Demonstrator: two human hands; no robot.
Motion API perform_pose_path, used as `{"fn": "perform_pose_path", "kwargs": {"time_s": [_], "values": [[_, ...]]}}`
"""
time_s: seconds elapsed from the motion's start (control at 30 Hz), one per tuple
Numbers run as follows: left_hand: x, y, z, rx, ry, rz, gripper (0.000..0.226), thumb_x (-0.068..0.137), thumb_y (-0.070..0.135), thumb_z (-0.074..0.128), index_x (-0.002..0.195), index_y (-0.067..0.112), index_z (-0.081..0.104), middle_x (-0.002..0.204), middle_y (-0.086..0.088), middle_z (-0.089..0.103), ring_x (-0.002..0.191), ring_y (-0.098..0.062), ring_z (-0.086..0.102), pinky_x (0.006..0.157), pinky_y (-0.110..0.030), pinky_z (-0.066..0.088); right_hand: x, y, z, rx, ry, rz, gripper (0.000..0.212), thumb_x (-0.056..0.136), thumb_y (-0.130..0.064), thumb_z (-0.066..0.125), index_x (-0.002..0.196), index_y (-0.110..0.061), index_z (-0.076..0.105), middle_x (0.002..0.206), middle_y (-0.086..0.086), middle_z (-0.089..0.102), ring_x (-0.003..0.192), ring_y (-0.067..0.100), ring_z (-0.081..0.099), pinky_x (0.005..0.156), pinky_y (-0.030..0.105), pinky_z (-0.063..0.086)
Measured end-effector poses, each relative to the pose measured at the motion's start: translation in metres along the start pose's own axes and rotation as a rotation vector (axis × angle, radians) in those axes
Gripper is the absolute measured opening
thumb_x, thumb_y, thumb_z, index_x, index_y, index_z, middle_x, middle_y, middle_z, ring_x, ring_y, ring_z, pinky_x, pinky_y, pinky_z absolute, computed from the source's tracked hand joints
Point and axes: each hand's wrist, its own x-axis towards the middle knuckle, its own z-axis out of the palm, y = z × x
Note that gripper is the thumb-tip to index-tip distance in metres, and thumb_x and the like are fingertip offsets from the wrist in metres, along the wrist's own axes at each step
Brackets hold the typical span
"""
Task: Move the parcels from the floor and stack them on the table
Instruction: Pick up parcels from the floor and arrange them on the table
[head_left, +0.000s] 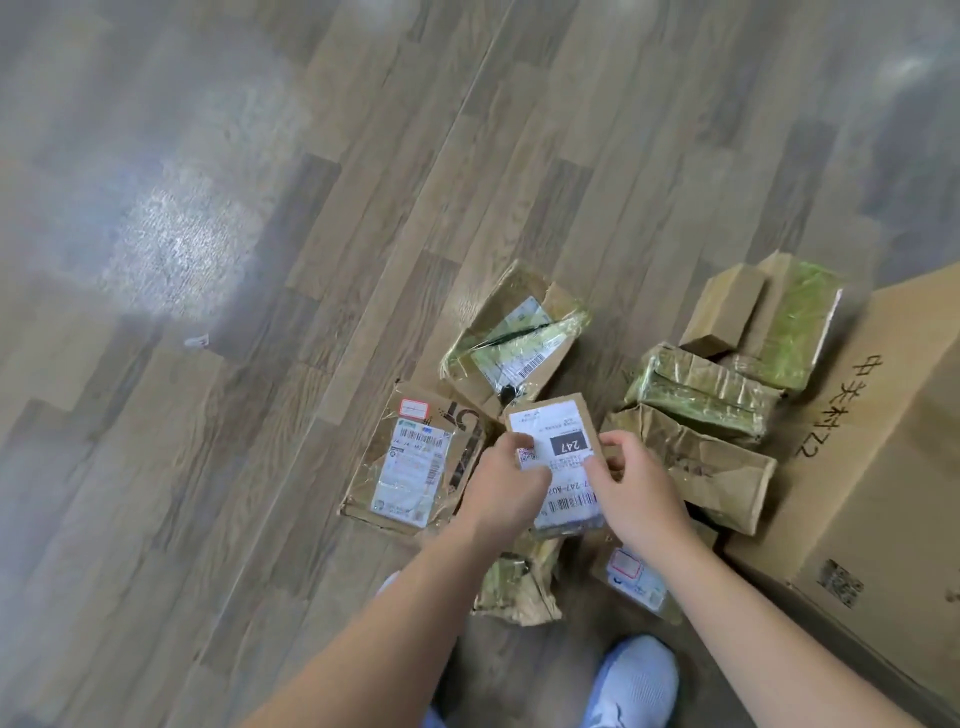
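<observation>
Several cardboard parcels lie on the wooden floor (260, 364). A small parcel with a white label reading 247 (563, 441) is between my hands: my left hand (506, 486) grips its left edge and my right hand (636, 493) grips its right edge. A flat parcel with a label (410, 467) lies to its left, and a taped parcel (514, 338) lies behind it. To the right lie crumpled brown and green-taped parcels (701, 400), with more (774, 317) behind them. The table is out of view.
A large cardboard box with printed characters (883, 441) stands at the right edge. My light blue shoe (636, 680) is at the bottom. Two more parcels (519, 587) lie under my arms. The floor to the left is bare except for a small white scrap (197, 341).
</observation>
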Motion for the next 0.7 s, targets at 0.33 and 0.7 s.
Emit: {"fn": "perform_pose_path", "kwargs": {"time_s": [0.33,0.7], "values": [[0.039,0.011,0.018,0.243,-0.002,0.097,0.037,0.089,0.014,0.046,0.125,0.01,0.055,0.116,-0.006,0.063,0.091,-0.017,0.06,0.073,-0.024,0.044,0.024,0.008,0.002,-0.176,-0.156,0.004,0.047,0.1,-0.037,0.039,0.144,-0.021,0.039,0.143,0.002,0.046,0.125,0.022,0.048,0.097,0.035,0.041],[0.147,0.031,-0.066,0.392,0.172,0.114,0.036,0.083,0.015,0.046,0.119,0.016,0.051,0.109,-0.005,0.061,0.093,-0.021,0.061,0.077,-0.033,0.052,0.113,-0.021,0.055,0.268,-0.198,-0.006,0.071,0.075,-0.053,0.05,0.142,-0.03,0.043,0.14,-0.009,0.052,0.102,0.014,0.065,0.09,0.046,0.054]]}}
